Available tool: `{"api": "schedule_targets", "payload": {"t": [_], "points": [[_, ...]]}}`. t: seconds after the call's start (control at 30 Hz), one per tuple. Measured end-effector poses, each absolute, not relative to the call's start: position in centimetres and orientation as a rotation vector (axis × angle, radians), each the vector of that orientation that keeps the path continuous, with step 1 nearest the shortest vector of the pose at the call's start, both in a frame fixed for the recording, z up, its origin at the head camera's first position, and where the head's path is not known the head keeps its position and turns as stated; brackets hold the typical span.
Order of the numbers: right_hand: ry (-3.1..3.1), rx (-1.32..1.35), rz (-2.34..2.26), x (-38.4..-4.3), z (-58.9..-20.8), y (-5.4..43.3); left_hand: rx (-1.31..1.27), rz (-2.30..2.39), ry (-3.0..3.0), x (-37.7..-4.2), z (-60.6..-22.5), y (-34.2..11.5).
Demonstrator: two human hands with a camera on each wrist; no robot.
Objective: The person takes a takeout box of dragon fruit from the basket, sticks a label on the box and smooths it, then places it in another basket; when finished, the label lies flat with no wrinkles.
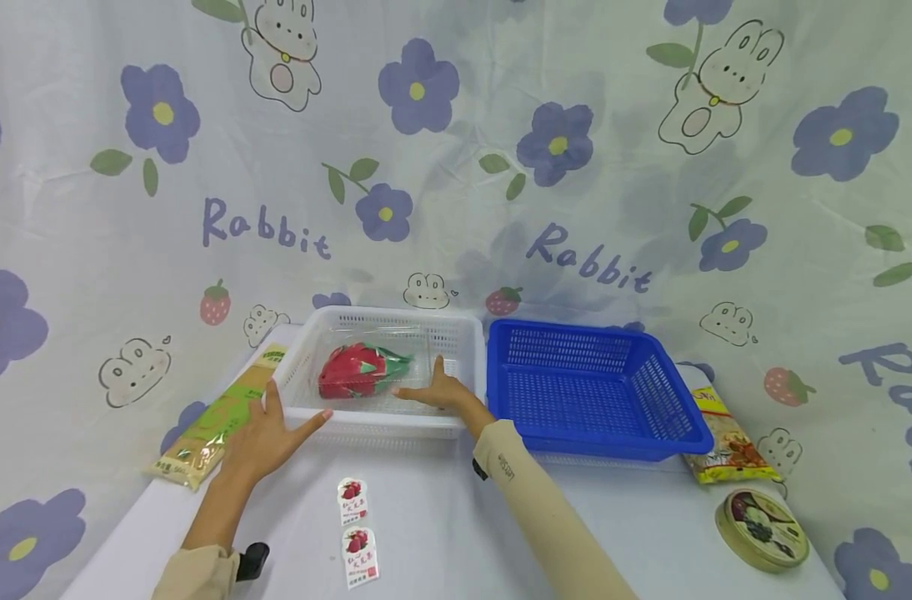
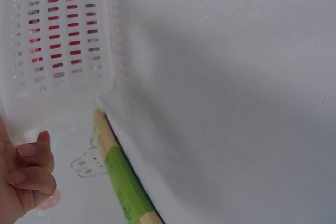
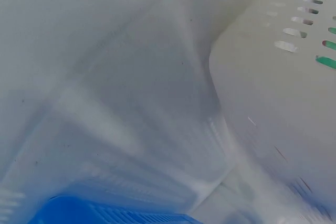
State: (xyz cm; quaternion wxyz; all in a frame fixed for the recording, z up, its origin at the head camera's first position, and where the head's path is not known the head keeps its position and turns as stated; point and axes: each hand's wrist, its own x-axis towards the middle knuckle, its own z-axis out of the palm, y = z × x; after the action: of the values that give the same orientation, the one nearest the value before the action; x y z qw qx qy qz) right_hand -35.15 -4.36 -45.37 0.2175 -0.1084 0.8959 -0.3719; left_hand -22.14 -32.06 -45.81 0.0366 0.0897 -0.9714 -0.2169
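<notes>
A white perforated basket stands near the back of the table. Inside it lies a clear plastic box with a red and green dragon fruit. My left hand is at the basket's front left corner, thumb and index finger spread wide along the rim; in the left wrist view two fingers bend beside that corner. My right hand reaches over the front rim to the box's right side, thumb and index finger spread apart. The right wrist view catches only the basket's wall, not the hand.
A blue basket sits close against the white one's right side. Left of the white basket lies a long green packet. Two dragon fruit stickers lie in front. A yellow bag and a round tin are at the right.
</notes>
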Motion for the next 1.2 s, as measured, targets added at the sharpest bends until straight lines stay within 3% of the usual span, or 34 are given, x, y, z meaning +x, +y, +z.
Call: {"api": "schedule_targets", "payload": {"t": [1.2], "points": [[2.196, -0.406, -1.338, -36.3, -45.6, -4.8, 0.282, -0.679, -2.965, -21.8, -46.0, -31.9]]}}
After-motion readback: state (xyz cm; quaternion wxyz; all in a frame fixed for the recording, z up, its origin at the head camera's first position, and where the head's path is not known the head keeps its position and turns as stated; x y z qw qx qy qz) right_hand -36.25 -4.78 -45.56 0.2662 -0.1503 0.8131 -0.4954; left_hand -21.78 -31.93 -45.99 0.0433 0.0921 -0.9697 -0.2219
